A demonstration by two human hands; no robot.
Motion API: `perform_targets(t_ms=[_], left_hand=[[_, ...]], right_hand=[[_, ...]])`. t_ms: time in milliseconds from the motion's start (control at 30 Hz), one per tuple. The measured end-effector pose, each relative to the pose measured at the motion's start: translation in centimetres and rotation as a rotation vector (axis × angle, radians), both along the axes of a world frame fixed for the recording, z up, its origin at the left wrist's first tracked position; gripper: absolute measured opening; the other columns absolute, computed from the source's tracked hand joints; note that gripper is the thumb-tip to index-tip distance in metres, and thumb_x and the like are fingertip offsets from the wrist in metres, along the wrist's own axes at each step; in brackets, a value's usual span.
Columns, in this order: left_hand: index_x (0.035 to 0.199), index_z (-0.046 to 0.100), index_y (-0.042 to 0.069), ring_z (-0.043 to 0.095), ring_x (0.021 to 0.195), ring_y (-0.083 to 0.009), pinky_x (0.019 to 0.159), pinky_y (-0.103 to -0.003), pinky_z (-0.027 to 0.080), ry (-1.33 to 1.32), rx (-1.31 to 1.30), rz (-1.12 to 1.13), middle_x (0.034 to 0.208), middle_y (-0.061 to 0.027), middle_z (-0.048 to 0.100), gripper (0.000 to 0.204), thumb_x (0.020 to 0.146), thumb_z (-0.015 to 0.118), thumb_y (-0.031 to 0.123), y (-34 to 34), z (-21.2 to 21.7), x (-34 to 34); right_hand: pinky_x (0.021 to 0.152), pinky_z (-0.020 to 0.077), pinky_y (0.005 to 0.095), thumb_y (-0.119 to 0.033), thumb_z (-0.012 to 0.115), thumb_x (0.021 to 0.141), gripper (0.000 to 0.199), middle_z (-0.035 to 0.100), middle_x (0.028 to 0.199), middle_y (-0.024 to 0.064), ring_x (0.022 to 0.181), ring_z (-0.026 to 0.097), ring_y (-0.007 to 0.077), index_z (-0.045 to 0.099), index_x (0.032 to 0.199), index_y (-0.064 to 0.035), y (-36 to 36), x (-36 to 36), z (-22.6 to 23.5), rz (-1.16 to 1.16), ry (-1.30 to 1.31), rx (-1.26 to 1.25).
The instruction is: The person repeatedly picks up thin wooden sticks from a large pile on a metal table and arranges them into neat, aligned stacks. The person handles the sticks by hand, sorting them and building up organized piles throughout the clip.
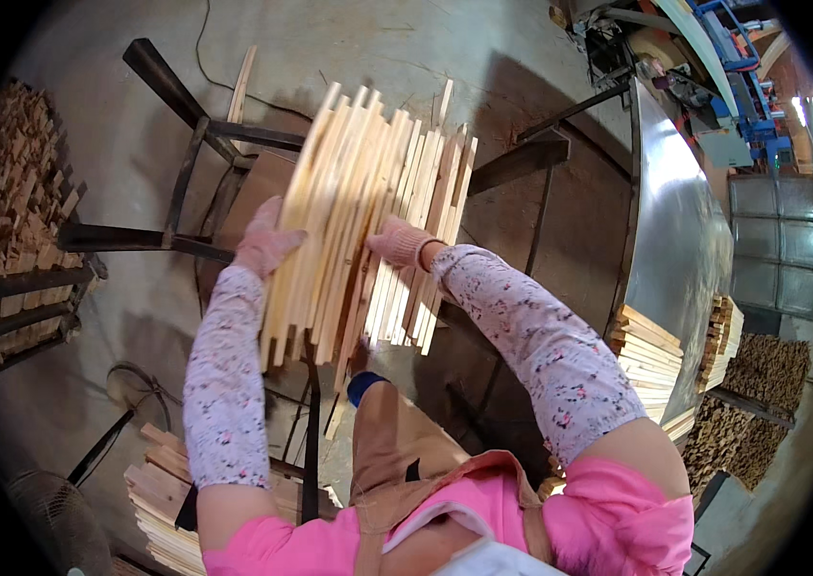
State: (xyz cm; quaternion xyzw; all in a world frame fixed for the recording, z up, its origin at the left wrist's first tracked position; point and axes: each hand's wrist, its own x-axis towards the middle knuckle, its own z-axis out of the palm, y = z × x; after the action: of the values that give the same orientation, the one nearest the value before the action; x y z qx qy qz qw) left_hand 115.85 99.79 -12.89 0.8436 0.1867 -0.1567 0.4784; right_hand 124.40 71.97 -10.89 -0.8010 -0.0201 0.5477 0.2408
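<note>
Wooden strips (334, 211) between left hand (267, 240) and right hand (402, 242), against gloved fingers (382, 246).

Pale pink gloves (263, 252) cover the left hand (268, 240) and right hand (400, 242) against creamy yellow wooden strips (334, 216), a few of them browner. The oversleeves (226, 374) are whitish, scattered with small flowers in pink and dark tones. The shirt (627, 504) is bright pink, the apron (501, 468) tan-brown. The stand (179, 187) is nearly black, the floor (349, 38) grey, the tabletop (675, 240) silvery; the wood pile (23, 173) at the left mixes browns, and blue marks the machinery (741, 62).
</note>
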Motion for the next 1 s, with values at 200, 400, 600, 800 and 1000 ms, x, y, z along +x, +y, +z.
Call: perform_targets(t_ms=[200,400,600,800,1000], left_hand=[[0.168,0.029,-0.001,0.045,0.153,-0.0427,0.128,-0.047,0.036,0.278,0.270,0.040,0.167,-0.0254,0.043,0.114,0.088,0.080,0.063,-4.1,-8.9,-0.1],[0.171,0.029,0.006,0.023,0.164,-0.0399,0.134,-0.053,0.017,-0.157,0.776,-0.149,0.175,-0.0230,0.028,0.111,0.093,0.059,0.080,-11.5,-13.9,-1.6],[0.165,0.040,0.010,0.037,0.157,-0.0376,0.130,-0.051,0.027,0.203,0.745,-0.544,0.165,-0.0215,0.043,0.090,0.092,0.070,0.055,-21.5,-9.5,4.7],[0.159,0.048,-0.004,0.063,0.132,-0.0430,0.114,-0.044,0.050,-0.094,0.324,-0.182,0.141,-0.0303,0.067,0.081,0.097,0.077,0.039,-19.3,-10.9,2.5],[0.134,0.059,-0.009,0.065,0.108,-0.0480,0.094,-0.054,0.049,-0.104,0.513,-0.177,0.120,-0.0367,0.068,0.046,0.090,0.057,0.004,-19.6,-11.8,2.9]], right_hand=[[0.093,0.0606,0.0526,-0.038,0.053,0.109,0.050,0.077,0.118,0.0240,0.106,0.077,0.0386,0.075,0.125,0.0043,-2.0,1.9,-3.6,0.476,-0.280,-0.116],[0.096,0.0605,0.0467,-0.041,0.065,0.103,0.061,0.076,0.125,0.0187,0.114,0.075,0.0336,0.056,0.154,-0.0078,-6.8,1.6,11.5,0.407,-0.502,0.066],[0.086,0.0614,0.0423,-0.025,0.079,0.097,0.059,0.076,0.108,0.0145,0.100,0.075,0.0337,0.059,0.151,-0.0081,-24.4,-7.5,19.0,0.019,-0.951,0.131],[0.094,0.0607,0.0415,-0.019,0.077,0.099,0.055,0.078,0.115,0.0141,0.105,0.077,0.0302,0.062,0.150,-0.0067,-40.3,-27.6,25.2,-0.514,-0.702,-0.337],[0.104,0.0570,0.0386,-0.031,0.072,0.103,0.058,0.076,0.131,0.0195,0.121,0.074,0.0285,0.059,0.155,-0.0092,-47.4,-50.7,24.5,-1.307,-0.460,-1.010]])
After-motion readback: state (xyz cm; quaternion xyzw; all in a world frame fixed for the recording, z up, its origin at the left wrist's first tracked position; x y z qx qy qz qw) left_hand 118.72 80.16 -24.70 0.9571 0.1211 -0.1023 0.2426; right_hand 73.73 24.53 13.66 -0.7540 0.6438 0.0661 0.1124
